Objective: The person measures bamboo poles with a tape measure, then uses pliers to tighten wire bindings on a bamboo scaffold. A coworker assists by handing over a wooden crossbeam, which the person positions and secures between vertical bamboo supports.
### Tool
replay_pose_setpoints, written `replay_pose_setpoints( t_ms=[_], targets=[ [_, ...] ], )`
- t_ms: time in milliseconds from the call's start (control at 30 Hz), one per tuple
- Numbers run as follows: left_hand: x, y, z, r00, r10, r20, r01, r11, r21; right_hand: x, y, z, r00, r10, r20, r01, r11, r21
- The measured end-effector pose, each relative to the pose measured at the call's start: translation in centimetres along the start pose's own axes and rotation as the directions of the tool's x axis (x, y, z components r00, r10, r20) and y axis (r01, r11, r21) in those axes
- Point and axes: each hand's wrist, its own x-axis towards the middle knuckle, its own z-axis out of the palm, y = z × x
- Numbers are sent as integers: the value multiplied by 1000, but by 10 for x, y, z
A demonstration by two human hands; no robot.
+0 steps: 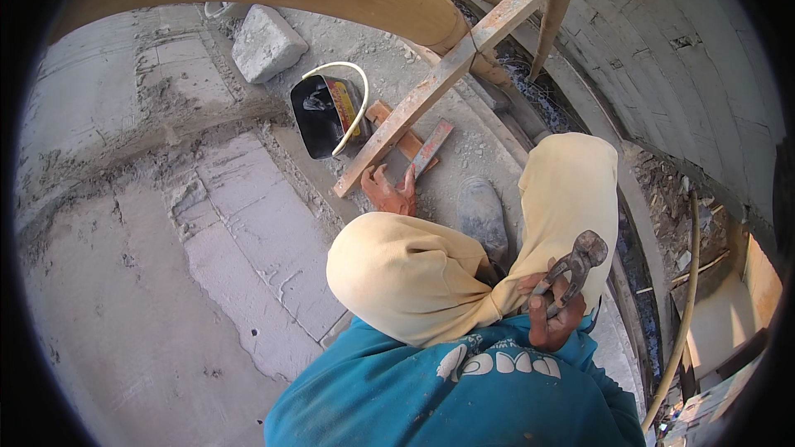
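We see our right hand [556, 314] with its fingers curled around the pincers [571, 269], whose head shows in front of our right knee [571, 178]; most of their handles is hidden in the grip. Our left hand [387, 194] is beside the lower end of the beam [431, 93], its fingers partly spread and bent; we cannot tell whether they hold the beam or the red-marked bar [431, 147] next to them. Our left knee [402, 269] covers that wrist, and also part of the boot [482, 213]. The beam's upper end is cut off. Beyond the hand stands a black bucket [308, 128], the dark contents hard to make out, with a block [267, 44] further off.
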Motion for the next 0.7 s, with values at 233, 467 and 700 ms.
replay_pose_setpoints(
  t_ms=[233,467,700],
  targets=[
    [-24,-13,20,941,-53,334,44,998,34,8,0,-7,987,-131,89,134,991,-29],
    [-28,-33,27,938,112,327,-90,993,-82,3,5,0,990,-137,-17,137,991,-1],
    [-37,-39,16,890,253,378,-221,967,-126,1,10,-6,973,-229,31,231,970,-73]
  ],
)
